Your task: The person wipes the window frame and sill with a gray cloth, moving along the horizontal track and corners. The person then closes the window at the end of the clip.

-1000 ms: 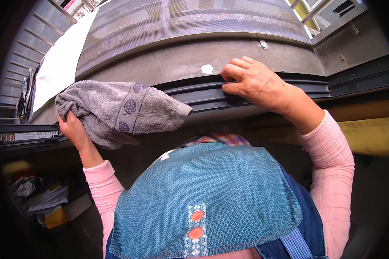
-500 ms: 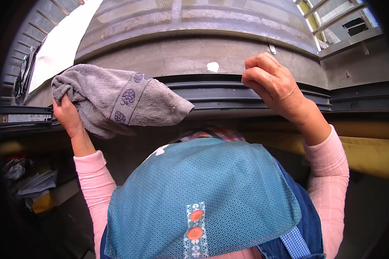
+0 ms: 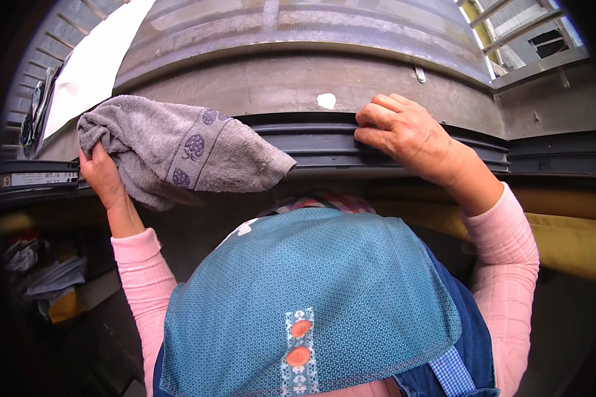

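Note:
At the left, my left hand (image 3: 104, 177) is closed on one end of a grey terry towel (image 3: 157, 135). The towel hangs bunched at my fingers and spreads to the right into a loose point, showing a band of darker purple fruit-like motifs. My right hand (image 3: 417, 139) is above the dark sliding-window track (image 3: 304, 141), apart from the towel, with its fingers curled together. Its fingertips face away, so anything pinched in them is hidden. I cannot tell whether this hand touches the track.
Beyond the track lies a grey ledge (image 3: 245, 86) with a white patch (image 3: 326, 100). A ribbed translucent panel (image 3: 298, 26) rises behind it. White sheet (image 3: 89, 66) stands at left; bars (image 3: 520, 30) at upper right. Yellow cloth (image 3: 549, 245) lies below the right track.
My right hand has moved a little left and down toward the window track, its fingers still curled. The towel and my left hand have barely shifted.

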Action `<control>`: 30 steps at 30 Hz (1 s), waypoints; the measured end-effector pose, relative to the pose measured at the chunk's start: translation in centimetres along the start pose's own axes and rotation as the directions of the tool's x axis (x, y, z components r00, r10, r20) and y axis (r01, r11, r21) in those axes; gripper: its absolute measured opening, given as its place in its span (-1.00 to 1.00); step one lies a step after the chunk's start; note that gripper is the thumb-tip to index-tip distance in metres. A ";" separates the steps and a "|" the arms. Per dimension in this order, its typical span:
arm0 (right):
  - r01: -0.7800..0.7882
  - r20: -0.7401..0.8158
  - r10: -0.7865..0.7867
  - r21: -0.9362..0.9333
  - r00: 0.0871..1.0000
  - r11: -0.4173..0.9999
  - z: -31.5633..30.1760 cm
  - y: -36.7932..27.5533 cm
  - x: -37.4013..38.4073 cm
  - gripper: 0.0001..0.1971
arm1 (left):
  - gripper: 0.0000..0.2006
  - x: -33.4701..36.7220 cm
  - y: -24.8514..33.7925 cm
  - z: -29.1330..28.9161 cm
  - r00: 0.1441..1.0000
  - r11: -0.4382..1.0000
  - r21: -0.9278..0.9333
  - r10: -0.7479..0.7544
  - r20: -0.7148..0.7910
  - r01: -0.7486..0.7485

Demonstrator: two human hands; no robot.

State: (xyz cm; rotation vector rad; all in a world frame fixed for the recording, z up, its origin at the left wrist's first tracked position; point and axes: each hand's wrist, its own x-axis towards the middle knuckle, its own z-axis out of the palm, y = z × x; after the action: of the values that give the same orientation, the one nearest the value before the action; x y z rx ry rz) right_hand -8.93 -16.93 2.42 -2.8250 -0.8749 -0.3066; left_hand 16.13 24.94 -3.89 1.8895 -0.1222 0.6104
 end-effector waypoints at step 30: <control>0.222 0.077 -0.223 0.021 0.972 0.975 0.4 -1.5 2.1 -0.81 | -0.70 -0.2 0.3 0.0 1.000 1.000 -0.012 0.015 -0.003 -0.015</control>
State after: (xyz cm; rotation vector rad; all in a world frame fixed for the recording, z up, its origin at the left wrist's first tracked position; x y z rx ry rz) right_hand -8.07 -14.50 2.68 -2.7464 -1.2092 -0.2174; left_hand 15.89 24.75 -3.71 1.8770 -0.1377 0.6211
